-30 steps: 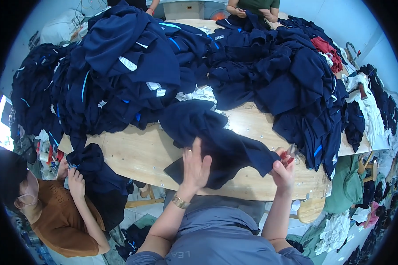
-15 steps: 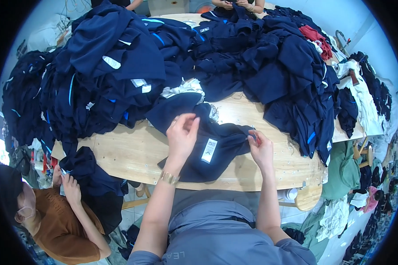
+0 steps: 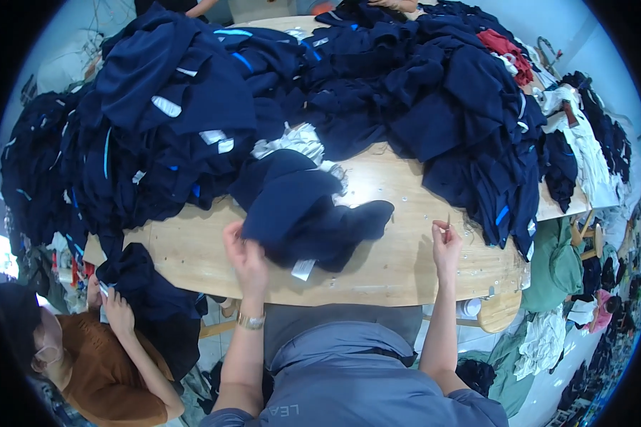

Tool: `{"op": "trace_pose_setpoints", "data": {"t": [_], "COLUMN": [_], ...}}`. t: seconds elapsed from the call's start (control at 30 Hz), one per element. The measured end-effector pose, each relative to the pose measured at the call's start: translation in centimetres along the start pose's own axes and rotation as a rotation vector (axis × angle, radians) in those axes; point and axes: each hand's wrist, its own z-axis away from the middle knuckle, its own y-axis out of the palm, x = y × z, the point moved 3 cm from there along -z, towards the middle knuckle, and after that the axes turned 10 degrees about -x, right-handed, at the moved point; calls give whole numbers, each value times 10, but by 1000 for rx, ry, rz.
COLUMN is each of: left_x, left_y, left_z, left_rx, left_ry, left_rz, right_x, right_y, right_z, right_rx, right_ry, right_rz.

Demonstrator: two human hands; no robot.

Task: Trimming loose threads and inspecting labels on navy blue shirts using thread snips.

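left hand (image 3: 246, 257) half-open at navy garment (image 3: 288, 210), right hand (image 3: 446, 250) pinching small tool (image 3: 448, 225)

Left fingers (image 3: 232, 233) smeared by motion; contact with the folded navy cloth garment (image 3: 292, 213) beside them: cannot tell. Slim, dark, pointed tool (image 3: 447, 225) in right fingers (image 3: 436, 233): lower part hidden by the grip, kind unclear. White rectangular label (image 3: 303, 270), right of left fingers: print illegible. Crumpled white cloth (image 3: 292, 142), beyond left fingers: partly covered. Bare forearm (image 3: 203, 8), farther beyond: cut by upper edge.
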Motion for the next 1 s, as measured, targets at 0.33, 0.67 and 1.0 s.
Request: {"op": "trace_pose_setpoints", "data": {"t": [0.33,0.67,1.0], "left_x": [-11,-8,-51], "left_y": [-72,-13,3], "left_z": [32,14,46], "left_rx": [-463,208,613], "left_ry": [249,197,-321], "left_rz": [-485,-973,-468], "right_x": [26,84,121], "right_y": [74,129,122], "right_z": [11,98,86], "right_rx": [218,646,810], "right_ry": [9,79,457], "right_rz": [-114,-246,-891]}}
